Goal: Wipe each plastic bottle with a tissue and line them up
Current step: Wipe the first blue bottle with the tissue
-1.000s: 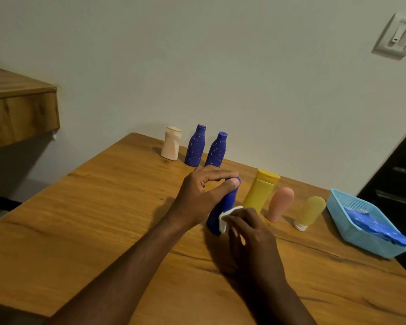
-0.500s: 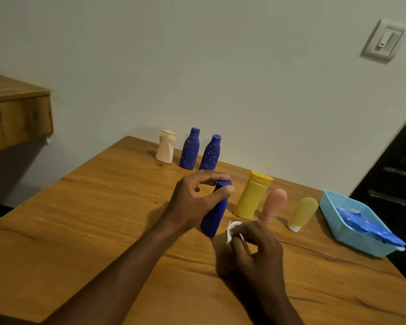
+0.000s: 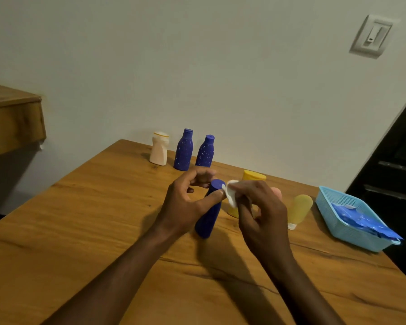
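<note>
A plain blue bottle [image 3: 209,214] stands on the wooden table [image 3: 80,219]. My left hand [image 3: 185,202] pinches its top between thumb and fingers. My right hand [image 3: 260,212] holds a small white tissue [image 3: 231,192] against the bottle's cap. Along the wall stand a cream bottle [image 3: 159,148] and two speckled blue bottles [image 3: 183,150] [image 3: 205,151]. Behind my right hand are a yellow bottle [image 3: 253,177], a pink bottle [image 3: 277,191], mostly hidden, and a pale yellow bottle [image 3: 299,209].
A light blue basket [image 3: 338,202] holding a blue packet [image 3: 361,219] sits at the table's right edge. A wooden shelf [image 3: 12,120] juts out at the left. A dark cabinet [image 3: 399,172] stands at the right.
My right hand rose with the tissue from the bottle's base to its cap. My left hand kept its hold on the top of the bottle.
</note>
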The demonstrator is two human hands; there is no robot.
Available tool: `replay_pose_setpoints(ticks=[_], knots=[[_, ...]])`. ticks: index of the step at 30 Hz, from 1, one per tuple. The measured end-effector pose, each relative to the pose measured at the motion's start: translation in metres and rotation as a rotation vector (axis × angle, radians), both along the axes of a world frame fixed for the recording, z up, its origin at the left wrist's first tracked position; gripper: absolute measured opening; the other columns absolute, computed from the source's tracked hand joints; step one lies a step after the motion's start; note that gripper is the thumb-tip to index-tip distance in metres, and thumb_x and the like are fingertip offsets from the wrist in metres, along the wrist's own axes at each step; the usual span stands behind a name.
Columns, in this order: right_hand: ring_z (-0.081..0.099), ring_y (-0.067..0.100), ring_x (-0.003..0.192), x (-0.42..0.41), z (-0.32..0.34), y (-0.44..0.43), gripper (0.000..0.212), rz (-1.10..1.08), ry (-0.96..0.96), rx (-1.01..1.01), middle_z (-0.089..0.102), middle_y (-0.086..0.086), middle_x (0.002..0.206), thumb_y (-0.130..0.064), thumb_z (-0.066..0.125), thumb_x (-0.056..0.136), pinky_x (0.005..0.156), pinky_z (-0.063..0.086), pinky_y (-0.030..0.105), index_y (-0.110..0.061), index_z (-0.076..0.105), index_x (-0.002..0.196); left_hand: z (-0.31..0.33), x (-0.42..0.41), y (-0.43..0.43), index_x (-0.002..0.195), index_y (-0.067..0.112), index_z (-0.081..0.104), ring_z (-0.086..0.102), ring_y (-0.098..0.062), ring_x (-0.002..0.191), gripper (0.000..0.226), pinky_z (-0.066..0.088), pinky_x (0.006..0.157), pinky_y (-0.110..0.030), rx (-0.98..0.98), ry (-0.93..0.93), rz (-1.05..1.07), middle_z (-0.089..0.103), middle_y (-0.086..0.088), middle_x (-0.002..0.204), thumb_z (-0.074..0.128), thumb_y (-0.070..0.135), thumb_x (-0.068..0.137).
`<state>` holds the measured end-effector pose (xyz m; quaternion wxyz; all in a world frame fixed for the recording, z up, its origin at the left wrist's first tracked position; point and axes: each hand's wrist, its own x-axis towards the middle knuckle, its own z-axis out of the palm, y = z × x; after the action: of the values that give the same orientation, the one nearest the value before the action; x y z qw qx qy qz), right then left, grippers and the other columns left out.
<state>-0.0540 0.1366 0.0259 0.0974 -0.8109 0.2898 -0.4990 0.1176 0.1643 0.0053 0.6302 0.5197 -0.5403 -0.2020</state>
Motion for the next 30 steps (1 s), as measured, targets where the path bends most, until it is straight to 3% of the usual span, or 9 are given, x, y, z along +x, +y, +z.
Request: replay_pose_setpoints(ticks=[3, 7, 10, 23, 27, 30], knots=[[0.057, 0.004, 0.104, 0.014, 0.029, -0.01, 0.029, 0.046, 0.183, 0.052, 0.063, -0.009, 0.111, -0.002, 0.066, 0.088, 0.079, 0.047, 0.012, -0.02, 0.073, 0.11, -0.001, 0.001, -0.001, 0.125, 0.028, 0.062, 0.063, 0.0, 0.11, 0.047, 0.047, 0.093, -0.03, -0.016, -0.013, 0.015, 0.069, 0.016, 0.117, 0.084, 0.023, 0.084], [0.055, 0.012, 0.106, 0.022, 0.051, -0.021, 0.027, 0.042, 0.449, 0.016, 0.063, -0.003, 0.116, -0.004, 0.066, 0.09, 0.085, 0.054, 0.03, -0.018, 0.073, 0.112, 0.0, 0.001, -0.001, 0.123, 0.027, 0.061, 0.063, -0.001, 0.11, 0.047, 0.046, 0.092, -0.028, -0.05, -0.019, 0.036, 0.069, 0.015, 0.116, 0.084, 0.027, 0.082], [0.052, 0.012, 0.111, 0.021, 0.056, -0.02, 0.031, 0.064, 0.575, -0.031, 0.062, -0.003, 0.121, -0.004, 0.063, 0.091, 0.087, 0.052, 0.029, -0.021, 0.072, 0.115, 0.0, 0.003, -0.002, 0.124, 0.027, 0.059, 0.065, -0.002, 0.108, 0.053, 0.047, 0.093, -0.028, -0.06, -0.018, 0.056, 0.07, 0.014, 0.115, 0.086, 0.031, 0.078], [0.051, 0.013, 0.113, 0.028, 0.065, -0.013, 0.035, 0.08, 0.744, -0.117, 0.064, -0.002, 0.124, -0.005, 0.064, 0.09, 0.088, 0.049, 0.028, -0.021, 0.071, 0.12, -0.001, 0.006, -0.001, 0.118, 0.025, 0.055, 0.065, 0.002, 0.104, 0.055, 0.046, 0.092, -0.027, -0.058, 0.015, 0.059, 0.071, 0.011, 0.106, 0.09, 0.019, 0.075], [0.054, 0.01, 0.103, 0.016, 0.061, -0.009, 0.028, 0.083, 0.63, -0.048, 0.067, -0.003, 0.113, -0.003, 0.062, 0.089, 0.081, 0.049, 0.024, -0.019, 0.075, 0.108, -0.001, 0.005, -0.003, 0.116, 0.027, 0.054, 0.069, -0.004, 0.103, 0.055, 0.048, 0.097, -0.034, -0.067, 0.017, 0.049, 0.074, 0.011, 0.104, 0.09, 0.023, 0.075], [0.053, 0.008, 0.102, 0.015, 0.061, -0.012, 0.03, 0.031, 0.569, 0.003, 0.067, -0.003, 0.114, -0.001, 0.063, 0.09, 0.08, 0.049, 0.023, -0.02, 0.075, 0.11, 0.0, 0.001, -0.003, 0.113, 0.028, 0.054, 0.068, -0.003, 0.103, 0.053, 0.047, 0.095, -0.03, -0.068, 0.011, 0.047, 0.075, 0.01, 0.107, 0.09, 0.023, 0.075]])
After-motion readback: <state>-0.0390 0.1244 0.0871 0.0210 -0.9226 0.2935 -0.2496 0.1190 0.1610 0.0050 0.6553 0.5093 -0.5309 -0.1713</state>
